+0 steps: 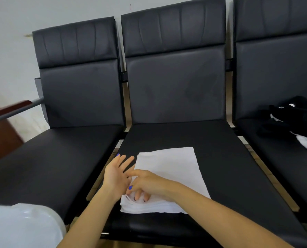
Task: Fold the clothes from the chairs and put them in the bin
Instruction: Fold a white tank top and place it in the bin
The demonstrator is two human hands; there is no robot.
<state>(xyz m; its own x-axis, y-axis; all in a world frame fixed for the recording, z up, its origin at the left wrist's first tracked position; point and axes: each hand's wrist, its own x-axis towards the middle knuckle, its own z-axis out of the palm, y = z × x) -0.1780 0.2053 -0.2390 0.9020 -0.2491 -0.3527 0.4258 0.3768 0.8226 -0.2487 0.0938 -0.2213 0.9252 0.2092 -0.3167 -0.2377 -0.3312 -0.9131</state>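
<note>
A white cloth [168, 169], folded into a rectangle, lies on the seat of the middle black chair [211, 140]. My left hand [117, 173] is at the cloth's left edge with its palm showing and its fingers straight. My right hand [145, 185] reaches across onto the cloth's near left corner; its fingers curl down onto the stacked layers there, the thumb close above them. A heap of black and white clothes [296, 122] lies on the right chair's seat. The pale plastic bin [23, 224] shows at the bottom left.
Three black padded chairs stand joined in a row against a pale wall. The left chair [56, 158] has a bare seat. A wood-topped metal armrest [14, 109] juts out at the far left. Gaps between the seats show the floor.
</note>
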